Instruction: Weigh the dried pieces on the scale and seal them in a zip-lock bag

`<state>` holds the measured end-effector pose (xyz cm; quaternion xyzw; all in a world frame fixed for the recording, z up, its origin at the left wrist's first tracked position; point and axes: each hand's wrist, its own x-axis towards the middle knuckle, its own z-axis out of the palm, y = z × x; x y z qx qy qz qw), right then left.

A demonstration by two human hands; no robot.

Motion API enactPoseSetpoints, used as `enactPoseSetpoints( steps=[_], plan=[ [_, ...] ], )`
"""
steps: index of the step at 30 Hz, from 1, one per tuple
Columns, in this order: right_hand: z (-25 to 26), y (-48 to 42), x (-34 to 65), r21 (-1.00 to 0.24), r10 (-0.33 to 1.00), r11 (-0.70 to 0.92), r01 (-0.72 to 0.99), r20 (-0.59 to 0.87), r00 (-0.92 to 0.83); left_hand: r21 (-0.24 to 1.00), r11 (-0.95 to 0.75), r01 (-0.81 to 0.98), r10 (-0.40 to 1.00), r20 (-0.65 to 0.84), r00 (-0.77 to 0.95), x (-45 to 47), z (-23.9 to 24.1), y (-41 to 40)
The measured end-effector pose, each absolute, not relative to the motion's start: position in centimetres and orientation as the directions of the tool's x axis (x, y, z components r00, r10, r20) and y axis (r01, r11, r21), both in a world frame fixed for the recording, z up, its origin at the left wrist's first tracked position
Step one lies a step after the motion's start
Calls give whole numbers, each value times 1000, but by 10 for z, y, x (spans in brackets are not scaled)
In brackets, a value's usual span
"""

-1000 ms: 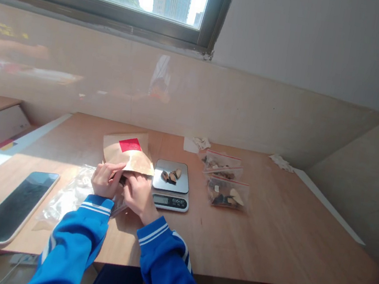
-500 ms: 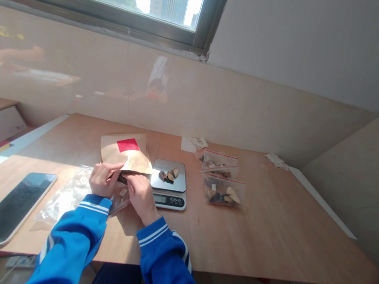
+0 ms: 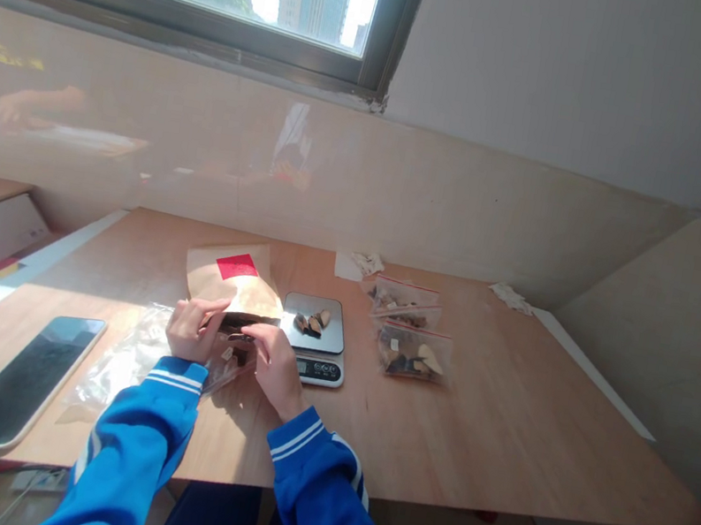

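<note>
Since half a second ago my view shows the right hand [image 3: 276, 362] drawn back a little from the pouch [image 3: 232, 283] and shifted toward the scale [image 3: 315, 337]; the left hand [image 3: 191, 333] has hardly moved. The pouch is flat brown paper with a red label. It lies just left of the scale, its near edge under both hands. The left fingers are closed on that edge, thumb on top. The right fingers are curled with their tips together at a small dark shape by the pouch mouth; I cannot tell whether they grip it.

A crinkled clear plastic bag [image 3: 125, 359] lies under the left hand and spreads left of the scale, away from it. The scale is a small rectangle with a smooth metal plate and a dark display strip on its near side. A few brown and pale wedge-shaped pieces [image 3: 312, 322] sit on the plate.

Just right of the scale lie clear zip bags [image 3: 409, 353] with red seal lines, filled with similar chunks. Far left of the scale, a slim phone [image 3: 21, 382] lies face up, its screen dark and glossy. All of this rests on a pale wood-grain tabletop [image 3: 497, 430].
</note>
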<state>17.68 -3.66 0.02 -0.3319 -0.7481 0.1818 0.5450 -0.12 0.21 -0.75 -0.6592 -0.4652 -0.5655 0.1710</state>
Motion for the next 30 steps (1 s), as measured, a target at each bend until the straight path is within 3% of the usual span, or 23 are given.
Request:
enactPoseSetpoints(
  steps=[4,8,13,17,22,30],
  plan=[
    [6,-46,186,-607,674,719,338,728,-127,310,-510,802,424,902,-79,2,-4,0],
    [6,-51,209,-560,604,682,470,794,69,320,-514,795,426,900,-87,3,-3,-1],
    [-3,-44,250,-599,618,452,661,745,253,328,-512,794,427,899,-96,3,-7,1],
    [-14,-39,264,-655,658,289,698,665,352,328,-507,797,423,900,-102,2,-9,3],
    [-21,-36,263,-669,715,262,696,619,326,316,-513,798,426,901,-83,3,-8,2],
    [-17,-37,264,-574,710,313,757,671,215,307,-521,797,423,903,-71,2,-8,3]
  ],
)
